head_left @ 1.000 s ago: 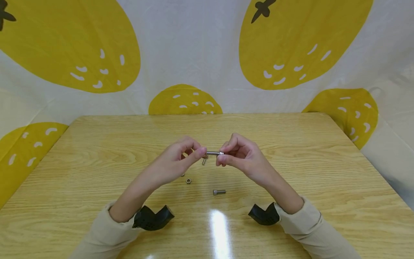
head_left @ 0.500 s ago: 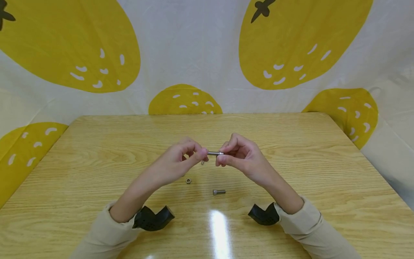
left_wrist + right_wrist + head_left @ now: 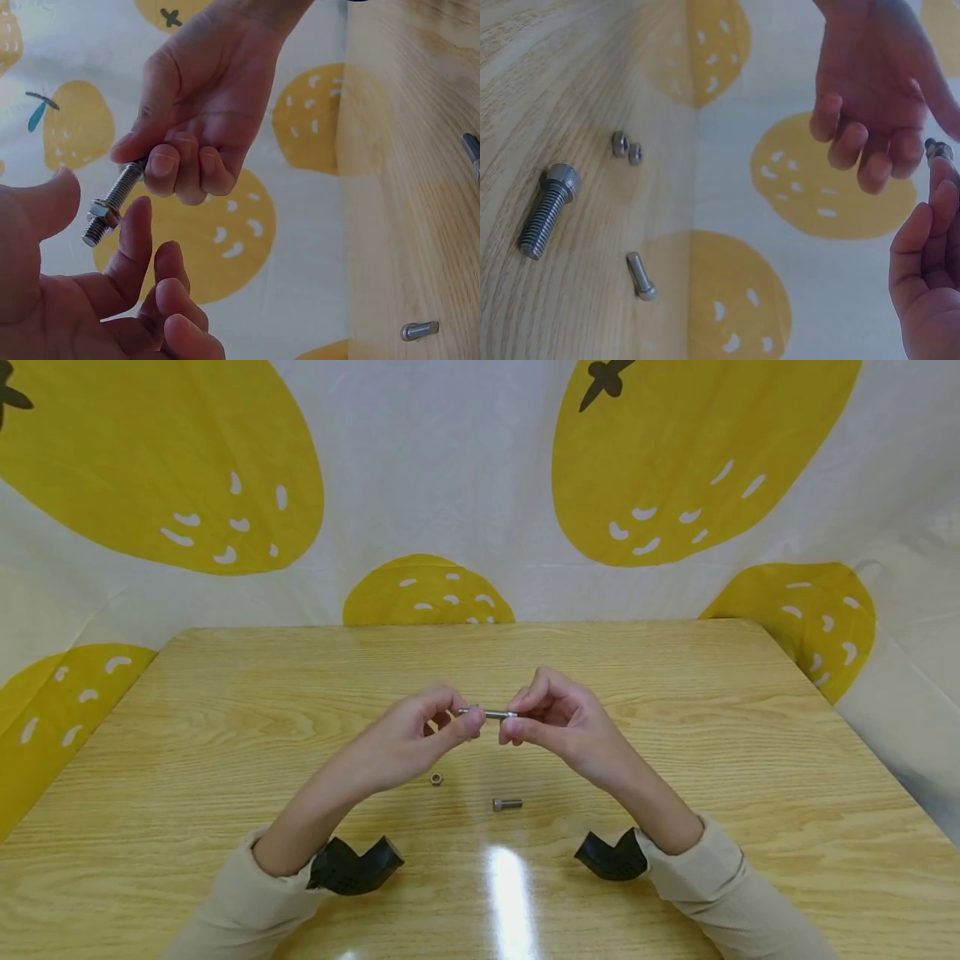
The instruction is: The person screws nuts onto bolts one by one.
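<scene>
My right hand (image 3: 558, 714) pinches a steel bolt (image 3: 124, 186) by its head end, which the fingers hide. A hex nut (image 3: 103, 214) sits on the thread, close to the bolt's free tip. Around that nut my left hand (image 3: 408, 739) is spread, its thumb to one side and its index finger to the other, with gaps showing in the left wrist view. From the head, the left thumb overlaps the bolt's shank. On the table lie a socket-head bolt (image 3: 507, 805) and a loose nut (image 3: 437, 779).
The right wrist view shows a second loose nut (image 3: 635, 154) beside the first and a smaller bolt (image 3: 640, 276) on the wooden table (image 3: 645, 827). A patterned cloth (image 3: 442, 460) hangs behind the table. Black mounts (image 3: 356, 864) sit at both sleeve cuffs.
My left hand has shifted slightly right along the bolt and its fingers have parted, so the bolt's tip shows past the thumb. It now covers the small bolt behind. The right hand stays put.
</scene>
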A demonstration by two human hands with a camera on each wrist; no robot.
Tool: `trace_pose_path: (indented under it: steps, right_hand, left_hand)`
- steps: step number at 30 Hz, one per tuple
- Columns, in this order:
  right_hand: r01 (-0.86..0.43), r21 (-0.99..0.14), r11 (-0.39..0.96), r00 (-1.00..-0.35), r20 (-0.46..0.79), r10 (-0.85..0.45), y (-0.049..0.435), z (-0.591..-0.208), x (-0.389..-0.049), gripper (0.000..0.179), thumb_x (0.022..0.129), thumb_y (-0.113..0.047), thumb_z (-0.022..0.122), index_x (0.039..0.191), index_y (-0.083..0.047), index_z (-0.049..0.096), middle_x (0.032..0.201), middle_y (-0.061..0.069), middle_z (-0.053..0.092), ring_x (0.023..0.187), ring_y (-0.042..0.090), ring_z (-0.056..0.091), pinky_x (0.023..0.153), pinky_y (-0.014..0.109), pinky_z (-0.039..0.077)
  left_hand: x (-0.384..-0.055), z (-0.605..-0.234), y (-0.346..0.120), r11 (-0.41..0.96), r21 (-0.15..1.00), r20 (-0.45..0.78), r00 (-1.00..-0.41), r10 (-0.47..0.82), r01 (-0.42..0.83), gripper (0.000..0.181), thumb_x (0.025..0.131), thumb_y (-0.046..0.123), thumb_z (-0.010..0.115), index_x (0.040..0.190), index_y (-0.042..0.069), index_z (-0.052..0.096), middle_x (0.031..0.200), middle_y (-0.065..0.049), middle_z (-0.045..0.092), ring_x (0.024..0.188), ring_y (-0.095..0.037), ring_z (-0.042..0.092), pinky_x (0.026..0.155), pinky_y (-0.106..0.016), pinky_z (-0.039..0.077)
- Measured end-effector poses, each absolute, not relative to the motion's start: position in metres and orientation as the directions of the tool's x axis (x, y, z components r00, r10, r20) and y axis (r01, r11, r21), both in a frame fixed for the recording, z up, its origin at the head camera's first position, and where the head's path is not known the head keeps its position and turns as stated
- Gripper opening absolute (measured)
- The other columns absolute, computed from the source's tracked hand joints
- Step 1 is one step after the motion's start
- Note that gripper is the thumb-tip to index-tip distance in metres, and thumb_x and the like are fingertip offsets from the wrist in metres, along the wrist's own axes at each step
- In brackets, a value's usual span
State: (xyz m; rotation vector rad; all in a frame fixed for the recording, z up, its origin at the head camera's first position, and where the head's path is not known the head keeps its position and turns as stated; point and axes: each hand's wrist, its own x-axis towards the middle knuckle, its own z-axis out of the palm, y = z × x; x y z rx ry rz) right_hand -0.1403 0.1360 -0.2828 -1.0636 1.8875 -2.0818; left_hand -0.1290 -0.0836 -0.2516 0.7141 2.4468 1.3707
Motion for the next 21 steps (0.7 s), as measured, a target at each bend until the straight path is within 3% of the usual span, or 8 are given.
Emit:
trace_pose_path:
  steps: [2, 4, 10, 13, 18, 21]
  right_hand:
    - [-0.343, -0.917, -0.202, -0.741, 0.396, -0.542, 0.1355, -0.2830, -0.1402, 0.016, 0.088, -0.016, 0.062, 0.088, -0.006, 0.050, 0.088, -0.004, 0.063, 0.081, 0.010, 0.064, 0.072, 0.025, 0.053]
    - [-0.340, -0.921, -0.191, -0.744, 0.388, -0.544, 0.1353, -0.2830, -0.1399, 0.013, 0.089, -0.015, 0.062, 0.088, -0.008, 0.051, 0.088, -0.004, 0.063, 0.081, 0.010, 0.064, 0.072, 0.025, 0.053]
    - [-0.352, -0.921, -0.170, -0.754, 0.386, -0.532, 0.1361, -0.2825, -0.1404, 0.012, 0.089, -0.015, 0.062, 0.088, -0.010, 0.051, 0.087, -0.004, 0.063, 0.080, 0.011, 0.064, 0.071, 0.024, 0.052]
    - [-0.350, -0.920, -0.178, -0.752, 0.389, -0.533, 0.1361, -0.2831, -0.1407, 0.016, 0.088, -0.016, 0.063, 0.088, -0.007, 0.050, 0.087, -0.004, 0.063, 0.080, 0.011, 0.064, 0.071, 0.025, 0.052]
    - [-0.334, -0.924, -0.187, -0.747, 0.381, -0.545, 0.1350, -0.2837, -0.1402, 0.015, 0.088, -0.016, 0.063, 0.089, -0.007, 0.051, 0.088, -0.004, 0.064, 0.081, 0.010, 0.064, 0.072, 0.026, 0.053]
    - [-0.332, -0.926, -0.182, -0.747, 0.376, -0.548, 0.1348, -0.2835, -0.1398, 0.012, 0.089, -0.014, 0.062, 0.089, -0.010, 0.051, 0.088, -0.004, 0.064, 0.081, 0.010, 0.064, 0.072, 0.026, 0.053]
  left_hand:
    - [-0.1290, -0.2524, -0.0831, 0.440, 0.847, 0.027, -0.850, 0.526, 0.299, 0.043, 0.095, 0.047, 0.043, 0.089, 0.008, 0.059, 0.097, -0.007, 0.053, 0.074, -0.019, 0.045, 0.060, -0.029, 0.039]
    - [-0.1285, -0.2523, -0.0825, 0.429, 0.854, 0.028, -0.849, 0.528, 0.295, 0.039, 0.097, 0.043, 0.042, 0.089, 0.007, 0.057, 0.096, -0.008, 0.053, 0.072, -0.019, 0.044, 0.060, -0.030, 0.039]
    - [-0.1281, -0.2501, -0.0835, 0.394, 0.865, 0.058, -0.842, 0.536, 0.310, 0.018, 0.094, 0.023, 0.056, 0.102, 0.009, 0.051, 0.089, -0.007, 0.050, 0.072, -0.020, 0.045, 0.057, -0.026, 0.040]
    - [-0.1289, -0.2507, -0.0840, 0.404, 0.861, 0.052, -0.844, 0.534, 0.308, 0.020, 0.094, 0.027, 0.056, 0.102, 0.009, 0.054, 0.092, -0.007, 0.050, 0.074, -0.020, 0.045, 0.058, -0.026, 0.040]
    - [-0.1295, -0.2524, -0.0836, 0.435, 0.851, 0.031, -0.853, 0.521, 0.296, 0.031, 0.098, 0.035, 0.045, 0.091, 0.009, 0.060, 0.098, -0.007, 0.053, 0.079, -0.020, 0.047, 0.064, -0.030, 0.040]
    - [-0.1293, -0.2520, -0.0840, 0.426, 0.855, 0.039, -0.854, 0.519, 0.297, 0.022, 0.097, 0.030, 0.049, 0.094, 0.010, 0.059, 0.095, -0.007, 0.053, 0.077, -0.021, 0.045, 0.063, -0.030, 0.040]
